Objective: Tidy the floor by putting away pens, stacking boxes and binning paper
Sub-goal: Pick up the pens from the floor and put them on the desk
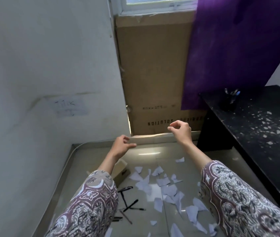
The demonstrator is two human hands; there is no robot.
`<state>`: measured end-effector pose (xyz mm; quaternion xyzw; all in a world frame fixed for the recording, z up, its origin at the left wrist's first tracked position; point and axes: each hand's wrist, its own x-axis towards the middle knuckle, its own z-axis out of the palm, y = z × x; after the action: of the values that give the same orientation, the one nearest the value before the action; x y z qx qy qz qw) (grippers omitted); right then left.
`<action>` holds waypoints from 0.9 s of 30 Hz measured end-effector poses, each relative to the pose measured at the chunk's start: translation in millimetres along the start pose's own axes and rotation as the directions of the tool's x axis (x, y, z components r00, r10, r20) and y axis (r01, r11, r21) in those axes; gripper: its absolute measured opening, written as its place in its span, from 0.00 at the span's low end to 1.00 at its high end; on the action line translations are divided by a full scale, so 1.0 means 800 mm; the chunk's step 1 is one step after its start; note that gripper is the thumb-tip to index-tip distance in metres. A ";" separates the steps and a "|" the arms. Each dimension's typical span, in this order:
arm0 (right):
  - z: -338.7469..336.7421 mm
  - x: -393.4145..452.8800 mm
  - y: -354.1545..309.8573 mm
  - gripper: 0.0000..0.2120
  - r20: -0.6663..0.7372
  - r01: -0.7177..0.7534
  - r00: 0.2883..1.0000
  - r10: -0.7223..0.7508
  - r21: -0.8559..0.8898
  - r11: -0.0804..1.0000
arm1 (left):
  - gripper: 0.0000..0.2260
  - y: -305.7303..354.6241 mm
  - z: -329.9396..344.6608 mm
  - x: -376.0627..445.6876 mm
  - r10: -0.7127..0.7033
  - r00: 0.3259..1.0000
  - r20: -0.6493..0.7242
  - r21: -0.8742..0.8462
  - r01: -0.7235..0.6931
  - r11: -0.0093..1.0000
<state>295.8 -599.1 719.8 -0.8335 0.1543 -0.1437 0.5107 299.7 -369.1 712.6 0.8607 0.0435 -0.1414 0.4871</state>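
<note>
Patterned sleeves (91, 202) fill the bottom. Both hands, left (121, 145) and right (181, 130), hang loosely curled, holding nothing, above torn white paper scraps (166, 187) and black pens (129, 202).

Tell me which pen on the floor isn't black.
The brownish pen, lying slantwise nearest the bottom of the pile; the other pens around it look black.
</note>
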 end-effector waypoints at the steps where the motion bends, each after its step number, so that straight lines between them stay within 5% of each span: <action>1: 0.011 -0.013 -0.003 0.05 0.021 -0.002 1.000 0.002 0.002 1.000 | 0.22 -0.012 -0.012 -0.009 -0.011 1.000 -0.008 0.000 0.011 1.000; 16: 0.203 -0.097 0.026 0.04 0.440 0.042 0.898 0.029 -0.152 0.987 | 0.16 -0.192 -0.085 -0.060 -0.304 0.946 -0.112 -0.154 0.285 0.946; 27: 0.334 -0.141 0.138 0.05 0.690 0.095 0.715 0.108 -0.249 0.964 | 0.11 -0.356 -0.049 -0.033 -0.491 0.854 -0.172 -0.277 0.437 0.856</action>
<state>286.7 -385.1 494.8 -0.8861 -0.0291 0.2053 0.4145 222.1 -185.3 504.1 0.7733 0.3246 -0.1460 0.5247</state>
